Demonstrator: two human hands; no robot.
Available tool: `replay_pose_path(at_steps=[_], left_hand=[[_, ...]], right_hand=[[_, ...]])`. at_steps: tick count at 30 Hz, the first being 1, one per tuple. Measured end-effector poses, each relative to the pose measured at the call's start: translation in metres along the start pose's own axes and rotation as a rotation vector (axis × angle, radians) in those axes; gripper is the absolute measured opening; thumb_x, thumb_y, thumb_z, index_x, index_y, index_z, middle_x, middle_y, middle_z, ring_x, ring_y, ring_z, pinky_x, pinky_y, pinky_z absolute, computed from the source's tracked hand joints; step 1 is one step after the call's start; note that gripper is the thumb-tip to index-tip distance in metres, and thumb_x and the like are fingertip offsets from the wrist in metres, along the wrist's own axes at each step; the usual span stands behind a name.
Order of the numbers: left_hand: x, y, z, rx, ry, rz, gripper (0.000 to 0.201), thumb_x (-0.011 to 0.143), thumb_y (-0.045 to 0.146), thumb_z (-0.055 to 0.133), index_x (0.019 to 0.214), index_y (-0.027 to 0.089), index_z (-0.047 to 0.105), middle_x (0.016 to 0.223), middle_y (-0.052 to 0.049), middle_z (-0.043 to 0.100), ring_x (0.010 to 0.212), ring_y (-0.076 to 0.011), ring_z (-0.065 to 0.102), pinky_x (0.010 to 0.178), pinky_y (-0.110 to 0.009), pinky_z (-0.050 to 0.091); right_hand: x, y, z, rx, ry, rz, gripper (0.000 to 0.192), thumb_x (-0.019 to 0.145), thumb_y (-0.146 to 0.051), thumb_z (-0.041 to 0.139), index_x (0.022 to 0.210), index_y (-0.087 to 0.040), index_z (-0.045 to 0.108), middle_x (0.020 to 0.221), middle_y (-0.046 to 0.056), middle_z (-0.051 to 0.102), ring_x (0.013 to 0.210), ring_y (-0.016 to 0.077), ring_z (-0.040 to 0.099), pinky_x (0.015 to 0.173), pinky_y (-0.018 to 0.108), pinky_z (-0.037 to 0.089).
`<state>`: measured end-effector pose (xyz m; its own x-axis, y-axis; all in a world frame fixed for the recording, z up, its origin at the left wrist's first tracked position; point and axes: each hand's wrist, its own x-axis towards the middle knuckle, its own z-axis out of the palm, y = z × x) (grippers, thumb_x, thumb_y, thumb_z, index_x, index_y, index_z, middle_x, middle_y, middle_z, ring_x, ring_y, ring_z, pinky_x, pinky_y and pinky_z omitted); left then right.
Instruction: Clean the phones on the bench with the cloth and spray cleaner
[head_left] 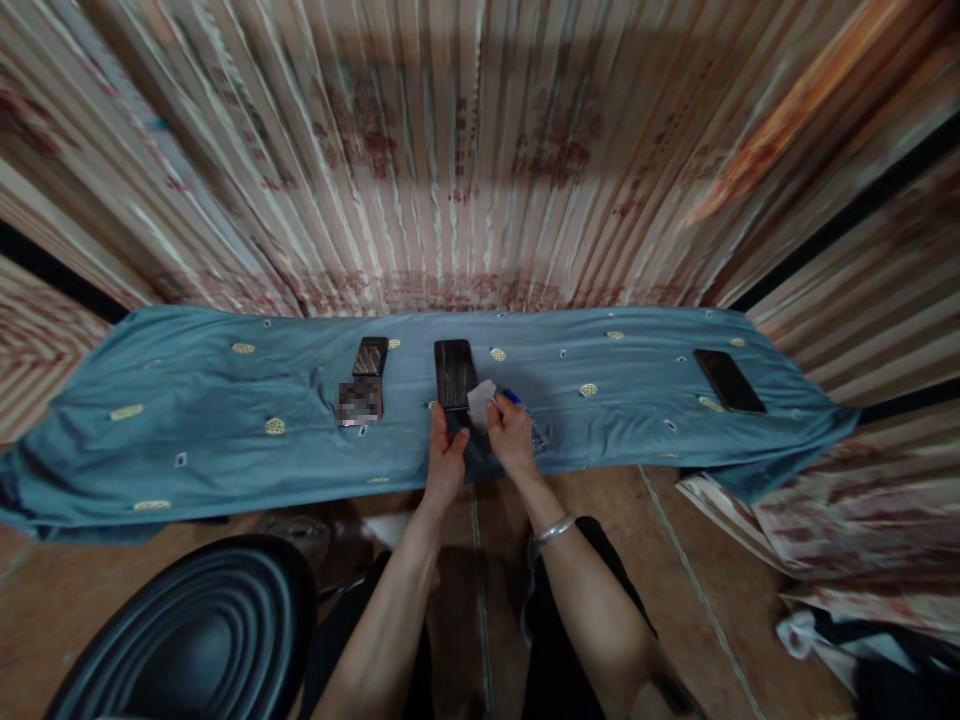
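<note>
A dark-screened phone [455,373] lies face up on the blue cloth-covered table, in front of my hands. My left hand [448,460] is at its lower edge, thumb and fingers apart; the fingertips look to touch the phone's near left corner. Between the fingers of my right hand [511,432] is a small white wipe [481,400], pinched by the phone's lower right side. Partly hidden behind that hand lies a blue and clear packet [537,432]. Whether the right fingers also touch the packet I cannot tell.
Further left lie a smaller dark phone [370,357] and a blurred-out square item [360,401]. Another dark phone [729,381] rests at the right end of the table [225,420]. A round black stool [187,640] stands at the lower left. Striped curtains [450,150] hang behind.
</note>
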<state>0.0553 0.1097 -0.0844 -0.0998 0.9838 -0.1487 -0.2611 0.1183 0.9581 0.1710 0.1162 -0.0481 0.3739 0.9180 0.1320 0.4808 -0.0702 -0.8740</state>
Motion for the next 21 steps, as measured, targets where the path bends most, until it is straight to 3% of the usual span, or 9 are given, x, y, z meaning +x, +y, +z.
replay_pose_path(at_steps=[3, 8, 10, 12, 14, 16, 21], left_hand=[[-0.001, -0.002, 0.003, 0.043, 0.006, 0.044, 0.070, 0.076, 0.016, 0.066, 0.143, 0.023, 0.045, 0.163, -0.004, 0.025, 0.152, -0.0173, 0.015, 0.123, -0.030, 0.007], [-0.009, 0.008, 0.004, 0.083, 0.063, 0.085, 0.062, 0.077, 0.019, 0.069, 0.136, 0.024, 0.052, 0.164, -0.005, 0.020, 0.152, -0.0204, 0.011, 0.123, -0.032, 0.007], [-0.014, 0.018, 0.004, 0.048, 0.115, 0.104, 0.052, 0.078, 0.024, 0.071, 0.128, 0.026, 0.059, 0.161, -0.005, 0.031, 0.151, -0.0216, 0.018, 0.122, -0.032, 0.012], [-0.018, 0.028, 0.003, -0.036, 0.134, 0.104, 0.038, 0.079, 0.029, 0.072, 0.116, 0.024, 0.066, 0.146, -0.006, 0.052, 0.143, -0.0223, 0.037, 0.119, -0.032, 0.024], [-0.022, 0.037, 0.002, -0.146, 0.078, 0.025, 0.032, 0.076, 0.033, 0.074, 0.104, 0.020, 0.070, 0.120, -0.007, 0.069, 0.126, -0.0231, 0.056, 0.109, -0.033, 0.039], [-0.025, 0.045, -0.001, -0.274, -0.003, -0.082, 0.032, 0.071, 0.035, 0.078, 0.096, 0.016, 0.070, 0.099, -0.006, 0.075, 0.108, -0.0231, 0.065, 0.097, -0.032, 0.048], [-0.033, 0.060, -0.014, -0.547, -0.069, -0.305, 0.031, 0.074, 0.037, 0.076, 0.094, 0.015, 0.070, 0.089, -0.005, 0.075, 0.084, -0.0189, 0.069, 0.075, -0.028, 0.053]], right_hand=[[-0.001, -0.004, -0.010, 0.060, 0.020, -0.035, 0.025, 0.087, -0.038, 0.046, 0.084, -0.022, 0.064, 0.071, 0.005, 0.062, 0.070, 0.0212, 0.055, 0.069, 0.031, 0.037], [-0.004, -0.010, -0.014, 0.537, -0.069, 0.086, 0.037, 0.077, -0.058, 0.057, 0.077, -0.023, 0.066, 0.071, 0.002, 0.066, 0.068, 0.0183, 0.057, 0.062, 0.029, 0.042], [-0.008, -0.012, -0.011, 0.721, -0.108, 0.195, 0.039, 0.071, -0.062, 0.064, 0.079, -0.024, 0.068, 0.074, 0.002, 0.069, 0.073, 0.0196, 0.062, 0.065, 0.029, 0.047], [-0.014, -0.014, -0.007, 0.845, -0.154, 0.280, 0.041, 0.065, -0.062, 0.071, 0.080, -0.024, 0.069, 0.077, 0.003, 0.072, 0.078, 0.0217, 0.066, 0.067, 0.031, 0.050], [-0.021, -0.017, -0.004, 0.918, -0.215, 0.335, 0.041, 0.059, -0.060, 0.077, 0.078, -0.024, 0.069, 0.077, 0.003, 0.073, 0.079, 0.0229, 0.067, 0.066, 0.032, 0.051], [-0.028, -0.021, -0.004, 0.960, -0.291, 0.367, 0.042, 0.055, -0.058, 0.082, 0.076, -0.023, 0.070, 0.076, 0.003, 0.074, 0.077, 0.0224, 0.067, 0.064, 0.031, 0.052], [-0.037, -0.030, -0.009, 0.969, -0.410, 0.335, 0.045, 0.054, -0.059, 0.083, 0.075, -0.020, 0.073, 0.074, 0.002, 0.074, 0.072, 0.0197, 0.067, 0.065, 0.029, 0.052]])
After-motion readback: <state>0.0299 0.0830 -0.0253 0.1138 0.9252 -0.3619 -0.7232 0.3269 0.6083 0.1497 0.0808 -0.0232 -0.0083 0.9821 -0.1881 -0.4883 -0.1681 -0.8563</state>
